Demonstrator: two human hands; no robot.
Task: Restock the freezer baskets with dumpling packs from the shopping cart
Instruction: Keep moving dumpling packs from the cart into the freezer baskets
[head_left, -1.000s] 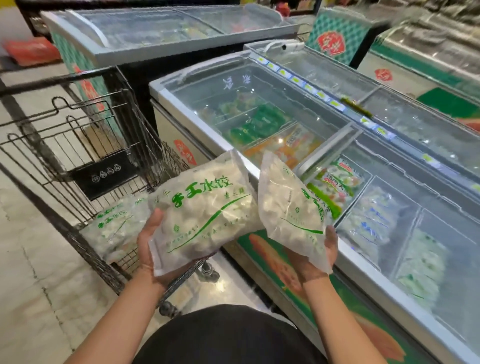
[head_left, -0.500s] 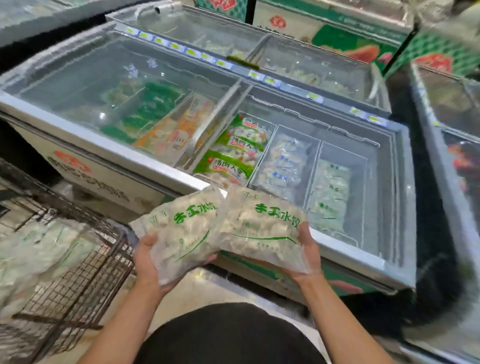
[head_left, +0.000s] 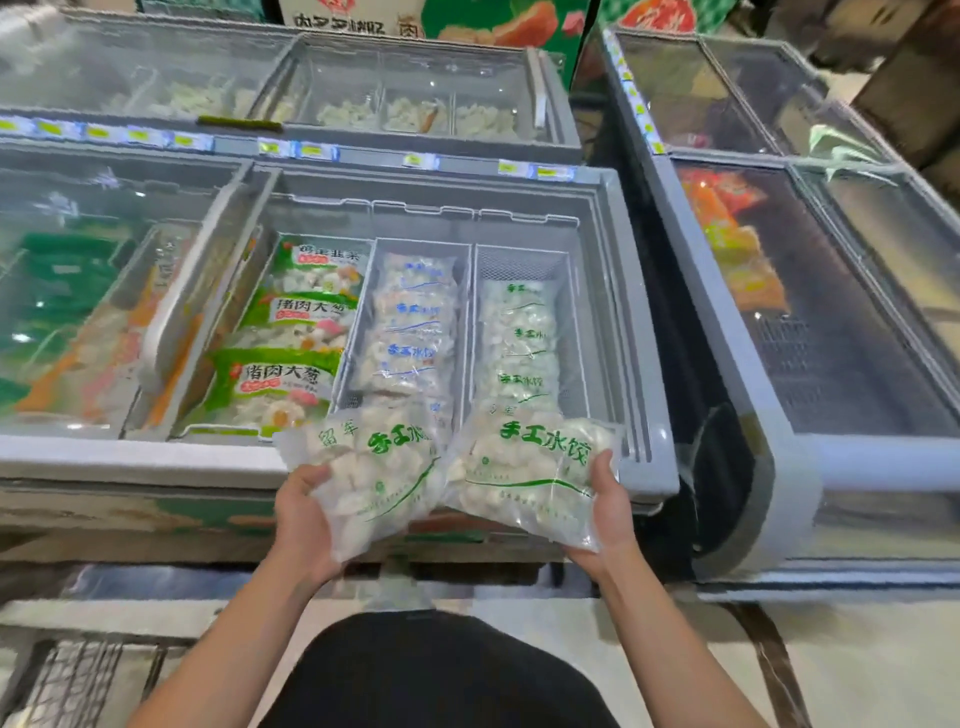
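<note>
- Holding one dumpling pack each, the hands are in front of the near rim of the open freezer (head_left: 644, 332); the left hand (head_left: 304, 514) grips the left pack (head_left: 379, 467) from below and at its left edge, and the right hand (head_left: 608, 499) grips the right pack (head_left: 524, 473) at its right edge, fingers curled round the plastic.
- Both packs are clear bags full of white dumplings, with green characters and a thin green curved line printed on them; they touch each other in the middle and are tilted up toward the camera.
- Just behind the right pack stands the right basket (head_left: 574, 312), grey, with similar green-printed packs lying in a row.
- Beside it, the middle basket (head_left: 363, 312) carries clear packs with blue print.
- To the left of that lie green-labelled packs (head_left: 291, 364) with white characters.
- A sliding glass lid (head_left: 93, 291) covers the left part of the freezer.
- Behind are more glass-topped freezers with a row of price labels (head_left: 311, 150) along the shared rim, and another freezer (head_left: 831, 312) stands on the right.
- At the bottom left a piece of the wire shopping cart (head_left: 78, 680) is seen over the pale floor (head_left: 857, 665).
</note>
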